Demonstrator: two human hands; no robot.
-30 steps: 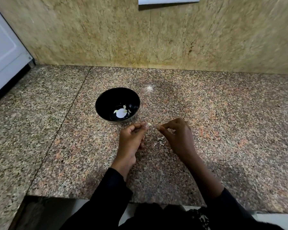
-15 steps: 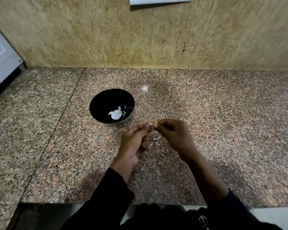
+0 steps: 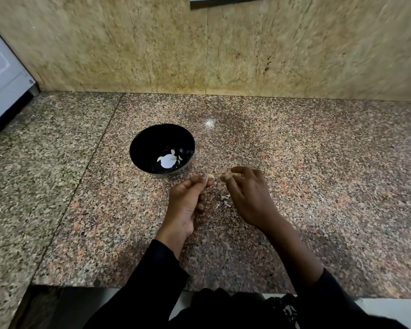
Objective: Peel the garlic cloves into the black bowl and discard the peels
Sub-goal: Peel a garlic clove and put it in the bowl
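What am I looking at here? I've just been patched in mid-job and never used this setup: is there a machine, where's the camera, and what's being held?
There is no machine. A person works with bare hands, and the single picture comes from a camera worn on their head, looking forward and down. The left hand pinches a small garlic clove at its fingertips. The right hand is beside it, fingers curled, pinching what looks like a bit of peel; it is too small to be sure. Both are above a speckled granite counter. A few pale peels lie on the counter between the hands. Behind the left hand stands the black bowl, with some peeled cloves inside.
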